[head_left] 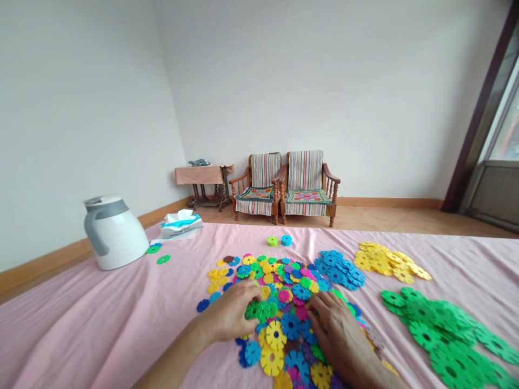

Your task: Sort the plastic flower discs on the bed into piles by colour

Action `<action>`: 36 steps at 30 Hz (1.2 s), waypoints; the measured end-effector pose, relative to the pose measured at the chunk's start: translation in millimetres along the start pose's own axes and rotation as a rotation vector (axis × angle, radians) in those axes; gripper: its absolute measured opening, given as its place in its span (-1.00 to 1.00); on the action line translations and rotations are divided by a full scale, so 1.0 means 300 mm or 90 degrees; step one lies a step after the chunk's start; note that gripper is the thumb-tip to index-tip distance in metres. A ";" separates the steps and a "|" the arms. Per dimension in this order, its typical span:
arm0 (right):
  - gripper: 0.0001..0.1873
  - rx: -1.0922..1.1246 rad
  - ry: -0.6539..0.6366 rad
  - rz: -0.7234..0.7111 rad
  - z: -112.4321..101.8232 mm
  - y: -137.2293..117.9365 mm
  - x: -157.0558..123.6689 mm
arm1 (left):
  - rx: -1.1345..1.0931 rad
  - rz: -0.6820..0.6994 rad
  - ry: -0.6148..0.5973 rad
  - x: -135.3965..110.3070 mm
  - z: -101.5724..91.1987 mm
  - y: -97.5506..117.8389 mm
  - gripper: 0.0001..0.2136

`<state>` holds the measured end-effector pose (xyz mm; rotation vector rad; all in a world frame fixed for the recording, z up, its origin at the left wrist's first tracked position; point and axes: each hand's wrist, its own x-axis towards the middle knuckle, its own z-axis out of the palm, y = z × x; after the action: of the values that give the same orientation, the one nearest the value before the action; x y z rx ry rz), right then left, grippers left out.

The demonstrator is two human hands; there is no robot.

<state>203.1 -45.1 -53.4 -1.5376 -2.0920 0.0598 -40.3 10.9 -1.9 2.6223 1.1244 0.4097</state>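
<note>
A heap of notched plastic snowflake discs [275, 335] in many colours lies in front of me. My left hand [233, 312] is at the heap's left side, its fingers and thumb closed around several green snowflake discs [261, 311]. At the right side, my right hand [334, 327] rests over the heap with bent fingers apart, fingertips touching the discs. Its palm and some fingertips are hidden from view. To the right lie sorted piles of blue discs [340, 269], yellow discs [389, 262] and green discs [446, 329].
A pink cloth [162, 319] covers the work surface. Beyond the heap stand a lime-green ring stack [272, 241] and a blue ring stack [286, 240]. At left are a white jug [121, 237], a tissue box [181, 225] and a loose green disc [163, 259]. Two wooden armchairs [306, 183] stand behind.
</note>
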 end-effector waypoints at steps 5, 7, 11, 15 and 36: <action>-0.83 0.005 0.060 -0.007 -0.004 -0.007 -0.006 | -0.035 -0.002 0.061 0.005 0.006 0.039 -0.66; -0.84 0.032 0.076 -0.025 -0.013 -0.030 -0.010 | -0.060 0.006 0.095 0.004 0.021 0.069 -0.63; -0.86 0.101 0.067 -0.035 -0.019 -0.096 -0.016 | -0.101 0.039 0.148 0.001 0.071 0.128 -0.55; -0.85 0.121 0.053 0.023 0.002 -0.147 -0.020 | -0.084 0.122 0.183 -0.011 0.113 0.152 -0.47; -0.64 -0.224 0.205 0.480 -0.439 0.492 -0.096 | -0.166 -0.141 0.417 0.057 0.116 -0.042 -0.79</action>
<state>396.3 -55.3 -2.4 -2.2943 -1.2304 -0.2781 -25.1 27.6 -35.8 2.1485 1.4020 1.3249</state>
